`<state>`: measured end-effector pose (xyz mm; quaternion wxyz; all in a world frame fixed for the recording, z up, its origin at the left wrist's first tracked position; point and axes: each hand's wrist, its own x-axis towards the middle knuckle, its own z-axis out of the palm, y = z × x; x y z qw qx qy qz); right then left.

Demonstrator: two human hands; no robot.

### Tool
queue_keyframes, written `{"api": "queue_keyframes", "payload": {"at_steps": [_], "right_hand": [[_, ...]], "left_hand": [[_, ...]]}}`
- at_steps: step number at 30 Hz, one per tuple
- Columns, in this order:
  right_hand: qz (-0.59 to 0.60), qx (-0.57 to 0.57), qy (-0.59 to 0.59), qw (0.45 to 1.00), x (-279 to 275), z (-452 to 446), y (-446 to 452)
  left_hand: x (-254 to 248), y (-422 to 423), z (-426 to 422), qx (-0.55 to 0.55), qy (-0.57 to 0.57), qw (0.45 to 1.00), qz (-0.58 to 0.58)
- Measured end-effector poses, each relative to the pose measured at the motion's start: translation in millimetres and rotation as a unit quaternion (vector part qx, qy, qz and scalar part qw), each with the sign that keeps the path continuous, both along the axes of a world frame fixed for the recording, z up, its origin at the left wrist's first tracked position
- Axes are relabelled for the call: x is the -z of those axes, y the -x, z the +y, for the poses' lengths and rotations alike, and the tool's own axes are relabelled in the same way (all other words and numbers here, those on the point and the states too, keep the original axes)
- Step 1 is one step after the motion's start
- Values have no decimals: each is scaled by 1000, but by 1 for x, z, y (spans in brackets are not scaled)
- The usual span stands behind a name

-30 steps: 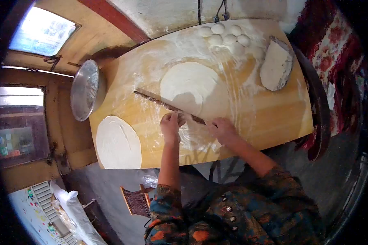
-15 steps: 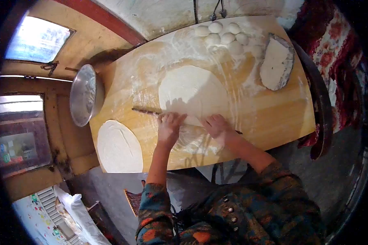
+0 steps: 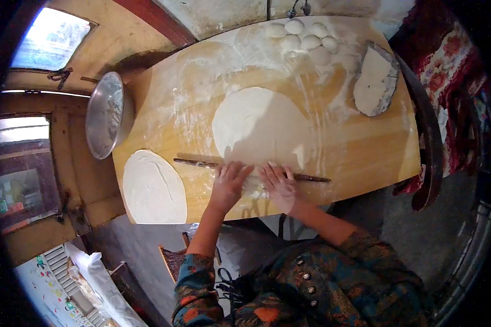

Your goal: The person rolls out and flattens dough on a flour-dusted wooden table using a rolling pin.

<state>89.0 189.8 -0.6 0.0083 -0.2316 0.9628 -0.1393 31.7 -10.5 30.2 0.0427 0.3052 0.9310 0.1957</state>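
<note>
A large round sheet of dough (image 3: 251, 117) lies flat on the wooden board (image 3: 360, 147), partly in shadow. A thin dark rolling pin (image 3: 311, 178) lies crosswise at its near edge, both ends sticking out past my hands. My left hand (image 3: 229, 185) rests over the left part of the pin, fingers curled onto it. To the right, my right hand (image 3: 279, 188) bends over the pin in the same way, fingers a little spread. Between the hands the pin's middle looks pale, and I cannot tell whether dough wraps it.
A second flat dough sheet (image 3: 154, 188) lies at the board's left corner. Several dough balls (image 3: 310, 43) sit at the far edge. A dark-edged pale slab (image 3: 375, 82) lies at the right. The metal basin (image 3: 106, 115) stands tilted beyond the left edge.
Both hands and the rolling pin have moved toward me, to the dough's near edge. More of the pin shows on the right, and the dough sheet lies more fully spread.
</note>
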Motion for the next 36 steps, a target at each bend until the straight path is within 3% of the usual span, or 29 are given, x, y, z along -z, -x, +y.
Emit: {"api": "queue_keyframes", "payload": {"at_steps": [5, 6, 7, 9, 10, 11, 14, 18, 23, 24, 26, 28, 31, 34, 36], "right_hand": [[-42, 21, 13, 999, -6, -5, 5], [47, 13, -174, 983, 8, -5, 8], [133, 3, -354, 926, 20, -5, 21], [134, 76, -363, 919, 30, 8, 47], [50, 159, -191, 967, -8, 23, 76], [-34, 234, -9, 972, -29, 31, 93], [-48, 63, 59, 995, -23, 42, 92], [-12, 8, 7, 1000, 9, 34, 94], [-33, -107, 12, 994, 26, 58, 73], [-126, -87, 35, 988, 10, 63, 61], [-144, -92, 39, 985, -2, 70, 24], [11, -136, 7, 991, 6, 74, -10], [24, -25, -136, 990, -1, 54, 11], [16, 99, -51, 994, -37, 47, 46], [-49, 55, -57, 996, -31, 53, 29]], "left_hand": [[-20, 3, 7, -6, 62, 998, -2], [-19, 7, 7, -11, 79, 997, 10], [-17, 12, 7, -17, 95, 995, 21], [-15, 24, 4, -48, 78, 995, 43], [-15, 34, 1, -71, 45, 995, 55], [-16, 45, -1, -95, 12, 993, 68], [4, 63, -5, -62, -3, 995, 76], [17, 73, 13, -10, -41, 996, 76], [-4, 38, 20, -11, 43, 998, -50], [-3, 22, 18, 3, 69, 994, -81], [-1, -15, 15, 32, 70, 991, -111], [3, -30, 15, 43, 32, 996, -76], [1, -34, 20, 0, 2, 1000, 7], [-11, -25, 23, -68, -33, 997, 19], [-16, -31, 26, -92, -12, 996, -7]]}}
